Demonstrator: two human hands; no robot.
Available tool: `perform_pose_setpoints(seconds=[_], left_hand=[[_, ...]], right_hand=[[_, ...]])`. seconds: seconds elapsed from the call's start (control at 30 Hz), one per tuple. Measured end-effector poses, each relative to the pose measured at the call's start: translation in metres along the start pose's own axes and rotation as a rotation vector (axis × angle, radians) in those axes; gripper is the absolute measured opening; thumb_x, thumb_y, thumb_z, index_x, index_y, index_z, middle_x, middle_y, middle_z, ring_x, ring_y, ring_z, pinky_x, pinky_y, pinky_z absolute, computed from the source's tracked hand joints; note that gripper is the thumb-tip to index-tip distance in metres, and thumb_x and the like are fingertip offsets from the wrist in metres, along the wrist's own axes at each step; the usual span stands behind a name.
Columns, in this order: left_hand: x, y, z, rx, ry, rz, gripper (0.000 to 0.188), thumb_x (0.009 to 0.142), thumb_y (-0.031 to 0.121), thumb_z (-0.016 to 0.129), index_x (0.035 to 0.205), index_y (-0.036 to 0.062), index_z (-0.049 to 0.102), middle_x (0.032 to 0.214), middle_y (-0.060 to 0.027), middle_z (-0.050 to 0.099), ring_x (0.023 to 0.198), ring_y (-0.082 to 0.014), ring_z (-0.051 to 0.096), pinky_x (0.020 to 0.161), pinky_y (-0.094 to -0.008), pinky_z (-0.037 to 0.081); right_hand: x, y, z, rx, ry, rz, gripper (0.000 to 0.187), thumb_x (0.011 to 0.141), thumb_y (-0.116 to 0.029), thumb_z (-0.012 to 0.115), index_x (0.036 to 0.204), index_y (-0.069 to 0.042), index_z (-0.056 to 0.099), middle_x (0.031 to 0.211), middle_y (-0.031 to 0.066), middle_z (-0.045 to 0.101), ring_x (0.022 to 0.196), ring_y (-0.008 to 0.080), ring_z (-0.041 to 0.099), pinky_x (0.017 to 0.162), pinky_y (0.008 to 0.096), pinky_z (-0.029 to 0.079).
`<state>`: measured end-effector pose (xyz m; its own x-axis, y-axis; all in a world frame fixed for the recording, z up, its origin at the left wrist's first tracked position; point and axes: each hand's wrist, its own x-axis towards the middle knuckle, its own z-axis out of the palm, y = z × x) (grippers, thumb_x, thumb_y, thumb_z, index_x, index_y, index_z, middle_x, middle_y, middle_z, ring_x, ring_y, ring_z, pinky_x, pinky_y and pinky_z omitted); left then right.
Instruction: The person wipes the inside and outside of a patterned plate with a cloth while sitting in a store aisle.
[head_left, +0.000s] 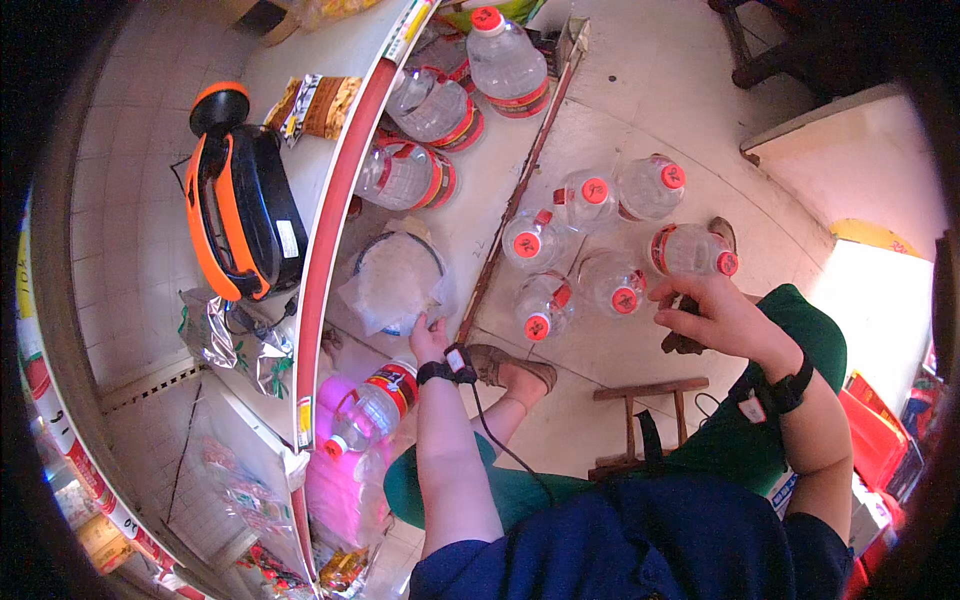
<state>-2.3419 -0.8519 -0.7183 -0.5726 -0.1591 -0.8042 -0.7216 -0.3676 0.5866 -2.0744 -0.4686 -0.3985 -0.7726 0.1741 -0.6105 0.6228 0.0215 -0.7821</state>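
My left hand (430, 338) reaches to the near edge of a round, blue-rimmed basin (400, 275) covered with clear plastic, its fingers bent at the rim. My right hand (715, 312) hangs over the floor with curled fingers around a crumpled dark brown cloth (682, 343), partly hidden by the hand. Just beyond it lies a clear bottle with a red cap (690, 250), tilted. Several similar red-capped bottles (610, 285) stand grouped to its left.
More large bottles (507, 65) occupy the low shelf on the left. Above is a shelf with a red edge strip (345, 190), holding a black-and-orange appliance (245, 215). One bottle (375, 405) leans by a pink bag (345, 490). A wooden stool (650, 390) stands near my legs.
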Motion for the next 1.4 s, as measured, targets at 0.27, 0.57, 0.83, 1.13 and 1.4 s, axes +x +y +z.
perform_pose_setpoints(seconds=[0.27,0.57,0.83,1.13,1.4], left_hand=[[-0.011,0.016,-0.007,0.023,0.088,0.058,0.032,0.087,0.009,0.062,0.116,-0.0019,0.052,0.111,-0.0166,0.058,0.090,-0.0298,0.061,0.080,-0.0451,0.055],[-0.039,0.008,0.006,0.141,0.141,0.268,0.049,0.085,0.007,0.062,0.127,-0.0035,0.038,0.115,-0.0225,0.055,0.091,-0.0388,0.063,0.076,-0.0477,0.057],[-0.042,0.017,-0.005,0.857,0.413,0.965,0.040,0.077,0.009,0.068,0.108,-0.0132,0.055,0.106,-0.0263,0.063,0.089,-0.0373,0.065,0.086,-0.0422,0.050],[-0.046,0.057,-0.004,0.896,0.232,0.545,0.041,0.079,0.017,0.072,0.112,-0.0051,0.062,0.111,-0.0205,0.066,0.097,-0.0311,0.064,0.086,-0.0409,0.048],[0.073,0.122,-0.094,1.079,0.369,0.609,0.033,0.080,0.015,0.066,0.105,-0.0057,0.064,0.102,-0.0216,0.066,0.095,-0.0266,0.065,0.077,-0.0421,0.052]], right_hand=[[-0.004,0.005,-0.009,-0.089,-0.051,-0.110,0.020,0.092,-0.009,0.060,0.109,0.001,0.057,0.086,0.0036,0.061,0.067,0.0121,0.070,0.050,0.0225,0.051],[-0.007,0.017,-0.013,-0.243,0.070,-0.329,0.021,0.089,-0.017,0.062,0.100,0.001,0.060,0.073,0.0113,0.064,0.063,0.0199,0.066,0.058,0.0323,0.051],[-0.013,0.010,-0.016,-0.154,0.031,-0.141,0.023,0.088,-0.017,0.063,0.102,0.001,0.061,0.073,0.0121,0.064,0.064,0.0221,0.066,0.060,0.0344,0.051],[-0.004,0.005,-0.011,-0.094,-0.018,-0.075,0.021,0.089,-0.016,0.062,0.102,0.001,0.060,0.072,0.0105,0.064,0.061,0.0190,0.066,0.056,0.0324,0.052],[0.005,-0.010,-0.002,-0.102,-0.062,-0.130,0.021,0.089,-0.015,0.062,0.102,0.001,0.060,0.073,0.0107,0.065,0.059,0.0181,0.066,0.056,0.0318,0.052]])
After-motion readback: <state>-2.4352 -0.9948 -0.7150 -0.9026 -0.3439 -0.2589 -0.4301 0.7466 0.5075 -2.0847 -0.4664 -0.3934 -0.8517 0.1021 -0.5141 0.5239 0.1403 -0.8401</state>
